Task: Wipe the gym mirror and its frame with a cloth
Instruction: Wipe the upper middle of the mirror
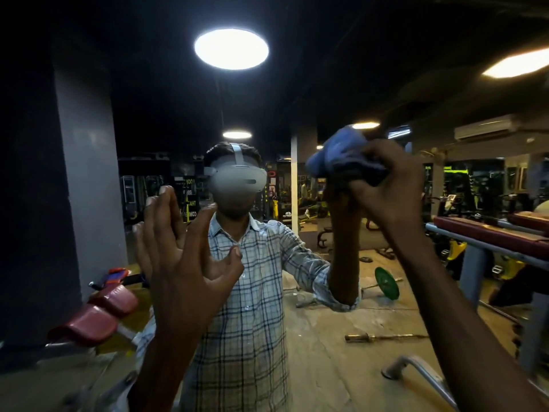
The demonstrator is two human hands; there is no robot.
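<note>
Right hand (389,185) grips a bunched blue cloth (341,156) against the gym mirror (297,84), fingers curled round it. Left hand (184,263) is raised, empty, fingers spread wide. Reflected behind: green weight plate (386,283), red bench pads (98,313).

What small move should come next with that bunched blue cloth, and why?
Probably sweep the bunched blue cloth sideways across the gym mirror: the right hand grips it high against the glass, meeting its own reflection, while the left hand is open and holds nothing.
</note>
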